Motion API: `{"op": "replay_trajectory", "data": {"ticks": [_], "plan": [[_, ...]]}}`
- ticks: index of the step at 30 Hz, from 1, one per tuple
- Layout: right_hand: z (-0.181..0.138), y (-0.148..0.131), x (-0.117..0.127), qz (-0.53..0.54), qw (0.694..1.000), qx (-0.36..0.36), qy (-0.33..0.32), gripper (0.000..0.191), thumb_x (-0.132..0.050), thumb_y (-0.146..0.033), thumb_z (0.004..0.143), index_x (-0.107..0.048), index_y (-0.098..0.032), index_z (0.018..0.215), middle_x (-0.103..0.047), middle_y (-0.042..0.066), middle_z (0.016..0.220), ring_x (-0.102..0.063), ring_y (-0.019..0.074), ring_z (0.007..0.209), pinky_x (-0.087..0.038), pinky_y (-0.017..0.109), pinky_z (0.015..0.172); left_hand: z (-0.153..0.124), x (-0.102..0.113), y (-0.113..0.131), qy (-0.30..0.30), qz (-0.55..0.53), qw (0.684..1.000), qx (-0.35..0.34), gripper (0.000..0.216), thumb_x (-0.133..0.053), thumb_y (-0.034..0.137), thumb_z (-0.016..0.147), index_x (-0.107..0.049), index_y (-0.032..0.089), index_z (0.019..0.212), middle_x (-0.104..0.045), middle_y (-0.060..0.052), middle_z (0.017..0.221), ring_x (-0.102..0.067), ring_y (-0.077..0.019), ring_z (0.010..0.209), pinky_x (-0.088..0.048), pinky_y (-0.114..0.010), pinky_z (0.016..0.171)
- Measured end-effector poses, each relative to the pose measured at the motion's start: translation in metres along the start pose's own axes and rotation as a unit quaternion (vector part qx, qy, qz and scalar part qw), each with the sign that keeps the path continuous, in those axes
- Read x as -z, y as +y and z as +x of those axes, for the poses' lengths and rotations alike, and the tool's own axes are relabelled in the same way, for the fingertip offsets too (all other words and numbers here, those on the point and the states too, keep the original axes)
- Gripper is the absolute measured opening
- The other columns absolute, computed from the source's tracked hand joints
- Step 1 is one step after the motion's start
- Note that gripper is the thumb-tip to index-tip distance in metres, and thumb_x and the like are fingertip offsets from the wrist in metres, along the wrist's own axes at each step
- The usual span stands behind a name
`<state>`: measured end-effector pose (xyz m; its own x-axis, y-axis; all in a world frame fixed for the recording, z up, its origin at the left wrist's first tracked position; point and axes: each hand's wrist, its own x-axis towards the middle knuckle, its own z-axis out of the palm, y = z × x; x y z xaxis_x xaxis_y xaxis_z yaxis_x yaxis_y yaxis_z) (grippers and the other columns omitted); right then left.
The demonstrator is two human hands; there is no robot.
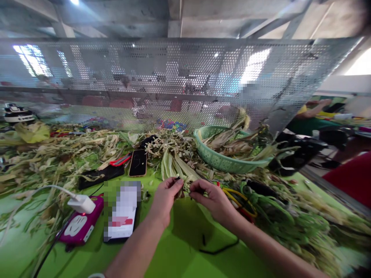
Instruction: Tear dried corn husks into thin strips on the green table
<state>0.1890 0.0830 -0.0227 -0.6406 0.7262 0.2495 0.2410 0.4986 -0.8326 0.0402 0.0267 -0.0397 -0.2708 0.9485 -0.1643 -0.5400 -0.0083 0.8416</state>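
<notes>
The left hand (pixel 165 193) and right hand (pixel 209 196) meet at mid-table, each pinching the near end of a bundle of pale green leaf strips (pixel 174 166) that fans away from them. A phone (pixel 138 163) lies just left of the bundle, a green basket (pixel 223 160) of husks behind right, and a magenta power strip (pixel 81 226) near left. Dry leaf scraps litter the green table (pixel 179 251), backed by a perforated metal screen (pixel 174 77).

Basket (pixel 223 160) right of centre on the table (pixel 179 255), leaf bundle (pixel 174 166) just left of it, phone (pixel 138 163) further left, power strip (pixel 79 226) lower left, both hands (pixel 165 197) (pixel 210 197) below the bundle, perforated screen (pixel 174 77) behind across the top
</notes>
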Motion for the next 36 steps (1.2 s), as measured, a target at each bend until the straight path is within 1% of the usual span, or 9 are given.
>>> {"op": "replay_trajectory", "data": {"ticks": [5,10,16,19,22,25,27,30,36], "plan": [[-0.002,-0.003,-0.004,0.041,0.999,-0.026,0.022,0.01,-0.059,-0.029,0.079,-0.057,-0.018,0.079,-0.056,0.0,0.073,-0.05,0.0134,0.07,-0.041,0.023,0.065,-0.005,-0.002,0.007,-0.005,-0.037,0.999,0.014,0.029,-0.077,0.034,0.064,-0.063,0.014,0.08,-0.055,0.002,0.069,-0.049,-0.007,0.06,-0.038,-0.02,0.058],[0.002,0.003,0.002,0.106,0.99,-0.08,0.053,0.022,-0.065,-0.037,0.074,-0.056,-0.017,0.075,-0.05,-0.003,0.066,-0.045,0.0117,0.062,-0.036,0.023,0.057,-0.007,-0.002,0.006,0.002,0.016,1.0,-0.006,0.037,-0.07,0.043,0.07,-0.061,0.016,0.095,-0.061,-0.001,0.081,-0.053,-0.0096,0.066,-0.04,-0.023,0.063],[0.015,0.008,0.016,0.172,0.972,-0.14,0.074,0.032,-0.072,-0.042,0.067,-0.06,-0.016,0.081,-0.056,-0.001,0.068,-0.049,0.0118,0.061,-0.038,0.024,0.057,-0.006,-0.005,0.006,0.019,0.063,0.998,-0.009,0.033,-0.067,0.039,0.071,-0.06,0.013,0.091,-0.063,-0.003,0.075,-0.051,-0.0096,0.06,-0.037,-0.023,0.06],[0.036,0.009,0.02,0.203,0.963,-0.156,0.081,0.034,-0.072,-0.041,0.067,-0.061,-0.016,0.087,-0.061,0.0,0.072,-0.053,0.0127,0.062,-0.041,0.025,0.058,-0.007,-0.006,0.006,0.017,0.066,0.998,-0.013,0.03,-0.066,0.037,0.07,-0.059,0.014,0.088,-0.061,-0.002,0.069,-0.048,-0.009,0.056,-0.035,-0.023,0.056],[0.074,0.003,0.024,0.211,0.962,-0.142,0.095,0.036,-0.073,-0.039,0.064,-0.061,-0.015,0.087,-0.063,0.001,0.073,-0.056,0.0131,0.063,-0.044,0.026,0.062,-0.007,-0.004,0.004,0.008,0.069,0.998,-0.013,0.03,-0.064,0.038,0.071,-0.058,0.014,0.088,-0.061,-0.002,0.07,-0.048,-0.0088,0.055,-0.035,-0.023,0.056],[0.11,-0.004,0.031,0.187,0.972,-0.06,0.127,0.038,-0.07,-0.041,0.067,-0.061,-0.016,0.094,-0.065,0.003,0.084,-0.059,0.0141,0.076,-0.046,0.027,0.073,-0.006,-0.002,0.002,0.002,0.073,0.997,-0.012,0.031,-0.064,0.038,0.071,-0.057,0.014,0.09,-0.06,-0.002,0.07,-0.048,-0.009,0.055,-0.035,-0.023,0.056],[0.121,-0.005,0.038,0.137,0.981,-0.017,0.135,0.037,-0.069,-0.039,0.067,-0.061,-0.017,0.095,-0.066,0.003,0.09,-0.059,0.0148,0.083,-0.045,0.029,0.08,-0.006,-0.001,0.002,0.006,0.077,0.997,-0.013,0.032,-0.064,0.038,0.07,-0.057,0.014,0.089,-0.06,-0.002,0.069,-0.048,-0.0093,0.055,-0.036,-0.023,0.056],[0.104,0.003,0.054,0.039,0.995,0.003,0.094,0.031,-0.067,-0.036,0.069,-0.063,-0.016,0.092,-0.067,0.004,0.088,-0.06,0.0166,0.083,-0.045,0.031,0.081,-0.01,-0.003,0.004,0.007,0.086,0.996,-0.016,0.031,-0.063,0.039,0.071,-0.058,0.014,0.09,-0.06,-0.003,0.071,-0.05,-0.0103,0.057,-0.037,-0.024,0.058],[0.012,0.003,0.076,-0.188,0.982,-0.029,-0.018,0.021,-0.056,-0.03,0.081,-0.068,-0.019,0.094,-0.069,0.003,0.089,-0.062,0.019,0.084,-0.045,0.031,0.078,-0.017,-0.007,0.001,-0.069,0.15,0.986,-0.024,0.025,-0.061,0.037,0.073,-0.061,0.016,0.088,-0.063,-0.005,0.078,-0.056,-0.0156,0.072,-0.041,-0.027,0.067]]}}
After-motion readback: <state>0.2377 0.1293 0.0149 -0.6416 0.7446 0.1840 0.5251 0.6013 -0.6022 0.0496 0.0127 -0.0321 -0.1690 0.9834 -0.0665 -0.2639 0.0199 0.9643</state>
